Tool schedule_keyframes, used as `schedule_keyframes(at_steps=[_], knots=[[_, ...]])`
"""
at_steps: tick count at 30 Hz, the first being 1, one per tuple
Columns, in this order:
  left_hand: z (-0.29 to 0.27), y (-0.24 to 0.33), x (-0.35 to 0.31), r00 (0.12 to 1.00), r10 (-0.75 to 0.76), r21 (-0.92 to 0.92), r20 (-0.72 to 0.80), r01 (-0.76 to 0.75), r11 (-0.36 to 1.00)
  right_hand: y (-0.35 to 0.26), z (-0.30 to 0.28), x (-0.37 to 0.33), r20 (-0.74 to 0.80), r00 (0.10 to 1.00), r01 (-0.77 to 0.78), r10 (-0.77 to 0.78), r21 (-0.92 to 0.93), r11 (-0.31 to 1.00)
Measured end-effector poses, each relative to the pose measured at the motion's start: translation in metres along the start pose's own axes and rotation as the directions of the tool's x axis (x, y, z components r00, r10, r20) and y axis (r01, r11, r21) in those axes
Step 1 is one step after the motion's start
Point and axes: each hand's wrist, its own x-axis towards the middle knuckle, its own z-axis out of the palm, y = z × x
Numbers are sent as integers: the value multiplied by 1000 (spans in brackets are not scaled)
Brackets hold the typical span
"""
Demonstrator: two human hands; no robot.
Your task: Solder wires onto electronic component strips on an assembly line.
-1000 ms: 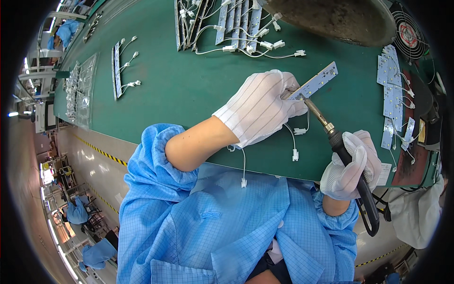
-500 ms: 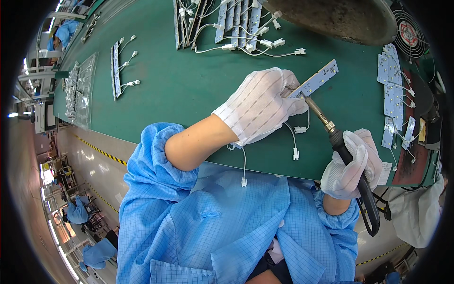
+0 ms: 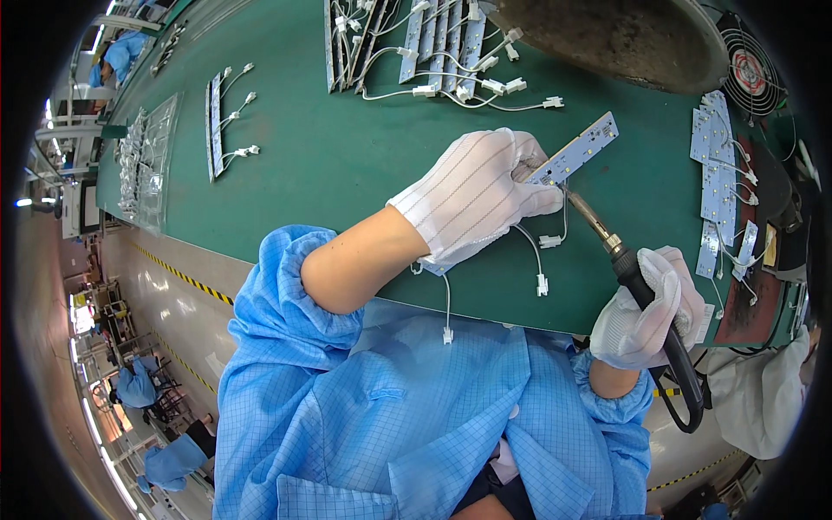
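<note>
My left hand [image 3: 481, 186], in a white striped glove, grips the lower left end of a slim LED circuit board [image 3: 579, 154], which slants up to the right above the mat. White wires with a white plug [image 3: 542, 284] hang below that hand. My gloved right hand [image 3: 648, 308] is closed round the black handle of a soldering iron [image 3: 637, 276]. The iron's tip lies close to the board's lower edge beside my left fingertips; whether it touches cannot be made out. Part of another board [image 3: 438, 267] shows under my left wrist.
Several wired LED boards [image 3: 442, 43] lie at the back, next to a large dark round pan-like object [image 3: 620, 39]. More boards [image 3: 718, 173] are stacked at right, near a fan [image 3: 750, 69]. A few strips [image 3: 214, 130] and a clear plastic bag [image 3: 156, 169] lie at left on the green mat [image 3: 303, 165].
My right hand has drawn the soldering iron slightly down and to the right, so its tip has shifted off the board's face toward its lower edge. My left hand has barely moved.
</note>
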Motion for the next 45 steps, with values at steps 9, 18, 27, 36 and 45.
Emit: schedule_keyframes(at_steps=[9,18,27,36,45], knots=[[0,-5,0,997,76,43,-13,-76,996,-4,1,0,25,995,-101,101,-7,995],[-2,-3,0,1000,4,-6,25,-4,1000,-3,4,2,27,999,29,-28,-39,999],[-29,21,0,961,-101,294,259,21,956,3,-7,-1,45,996,78,-74,-74,994],[11,15,7,969,159,552,-188,-29,834,-6,-3,2,48,973,200,-225,-660,725],[-5,1,-1,983,166,-18,72,-166,986,5,-6,-7,4,979,177,-206,-530,829]])
